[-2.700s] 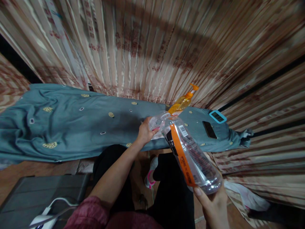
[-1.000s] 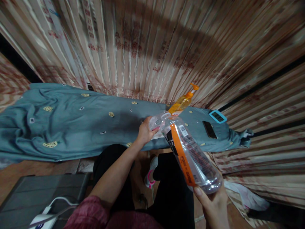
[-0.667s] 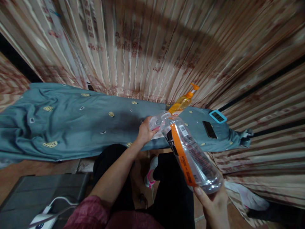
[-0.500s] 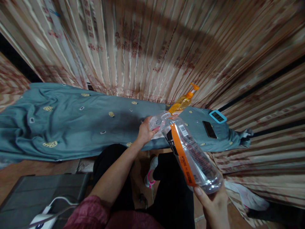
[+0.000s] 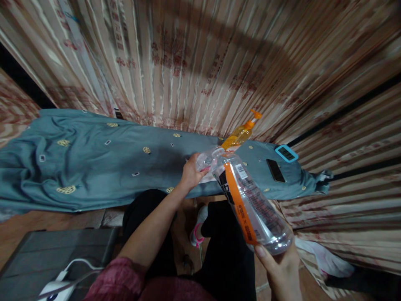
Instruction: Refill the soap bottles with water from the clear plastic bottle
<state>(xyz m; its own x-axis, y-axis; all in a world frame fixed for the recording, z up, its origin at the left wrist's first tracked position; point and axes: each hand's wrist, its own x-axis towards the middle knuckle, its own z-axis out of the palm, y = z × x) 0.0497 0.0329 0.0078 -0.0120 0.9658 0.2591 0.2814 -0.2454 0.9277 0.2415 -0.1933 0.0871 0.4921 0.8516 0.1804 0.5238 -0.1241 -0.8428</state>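
Observation:
My right hand [image 5: 280, 263] grips the base of a large clear plastic bottle [image 5: 250, 205] with an orange and black label. The bottle is tilted, its neck end up and to the left. In my left hand [image 5: 191, 173] is a smaller clear container [image 5: 208, 159], held against the neck of the large bottle; whether it is a bottle or a cup I cannot tell. The meeting of the two mouths is hidden by the large bottle's shoulder. Just behind them stands an orange pump bottle [image 5: 239, 136] with yellow contents.
A green-grey cloth [image 5: 109, 167] with pineapple prints covers the long narrow table. On its right lie a black phone [image 5: 275, 170] and a blue-framed digital timer [image 5: 286, 153]. Pleated curtains [image 5: 194, 62] hang behind. At lower left, a white device [image 5: 58, 289] with a cable rests on a grey box [image 5: 62, 251].

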